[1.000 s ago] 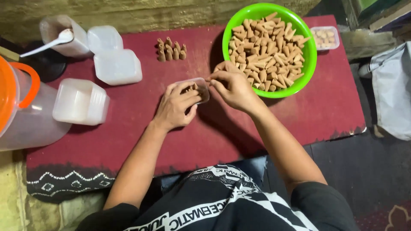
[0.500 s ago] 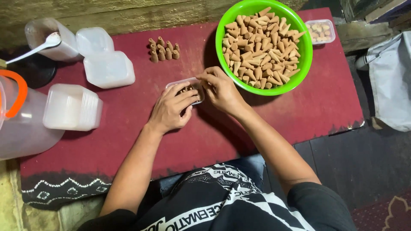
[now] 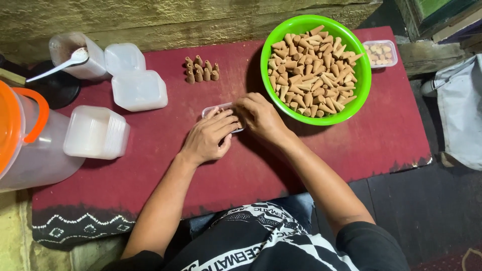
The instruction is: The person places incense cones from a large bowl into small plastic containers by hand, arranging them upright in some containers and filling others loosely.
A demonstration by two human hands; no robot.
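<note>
Both hands meet over a small clear box [image 3: 221,111] near the middle of the bench [image 3: 150,175]. Left hand [image 3: 210,136] lies half-curled over it, fingers touching its rim; right hand [image 3: 258,116] pinches at its far end, what it grips hidden. Thin plastic, likely light and flexible; best held by the sides. Beyond, a green bowl [image 3: 361,75] of brittle-looking cones [image 3: 311,70] sits at the back edge.

Black short-sleeved shirt [image 3: 281,241], white print; bare forearms, no jewellery.
</note>
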